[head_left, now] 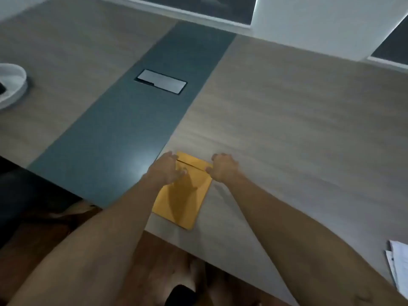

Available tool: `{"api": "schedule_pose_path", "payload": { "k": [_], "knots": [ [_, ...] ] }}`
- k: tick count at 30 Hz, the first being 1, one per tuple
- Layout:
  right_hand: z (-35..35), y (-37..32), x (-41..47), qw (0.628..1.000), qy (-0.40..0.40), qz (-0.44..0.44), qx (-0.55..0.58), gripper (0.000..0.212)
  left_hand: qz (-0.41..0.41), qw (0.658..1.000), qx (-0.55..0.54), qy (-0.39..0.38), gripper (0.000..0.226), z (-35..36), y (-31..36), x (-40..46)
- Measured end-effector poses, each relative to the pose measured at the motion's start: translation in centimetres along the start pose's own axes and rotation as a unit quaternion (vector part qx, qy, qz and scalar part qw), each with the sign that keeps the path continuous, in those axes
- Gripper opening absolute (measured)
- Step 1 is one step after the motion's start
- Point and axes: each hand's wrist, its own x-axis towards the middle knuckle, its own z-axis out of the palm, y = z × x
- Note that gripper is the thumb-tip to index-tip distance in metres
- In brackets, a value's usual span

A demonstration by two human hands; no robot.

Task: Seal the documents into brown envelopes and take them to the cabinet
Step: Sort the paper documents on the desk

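Observation:
A brown envelope (185,195) lies flat on the wooden table (287,120), near its front edge, with the flap end pointing away from me. The flap is folded down, its edge showing as a dark line across the top. My left hand (169,168) rests on the envelope's upper left corner, fingers spread over the flap. At the upper right corner, my right hand (224,167) presses with curled fingers and the thumb touching the flap edge. No documents show outside the envelope here.
White papers (399,263) lie at the table's right front edge. A white round container (13,85) stands at far left. A dark strip (123,129) with a metal cable hatch (161,81) crosses the table. A white wall and dark panels are beyond.

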Motion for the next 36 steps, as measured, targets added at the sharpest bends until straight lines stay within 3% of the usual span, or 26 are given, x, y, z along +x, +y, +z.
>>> {"api": "schedule_pose_path", "payload": {
  "k": [5, 17, 26, 33, 36],
  "knots": [
    [2.5, -0.7, 1.3, 0.999, -0.011, 0.041, -0.008, 0.053, -0.030, 0.998, 0.051, 0.003, 0.111, 2.8, -2.0, 1.3],
    [3.9, 3.3, 1.4, 0.993, 0.015, 0.082, 0.079, 0.058, 0.010, 0.990, 0.139, 0.036, 0.126, 5.6, 0.2, 2.3],
    [3.9, 13.3, -4.3, 0.976, 0.037, 0.153, 0.147, 0.035, 0.144, 0.966, 0.213, 0.008, 0.126, 8.4, 10.0, 1.7],
    [3.9, 22.1, -9.9, 0.955, 0.073, 0.209, 0.197, 0.047, 0.211, 0.958, 0.191, 0.041, 0.133, 12.7, 18.7, -0.2],
    [4.5, 26.0, -12.4, 0.951, 0.070, 0.222, 0.203, 0.049, 0.227, 0.958, 0.170, 0.048, 0.125, 15.2, 21.8, -1.8]
  ]
}}
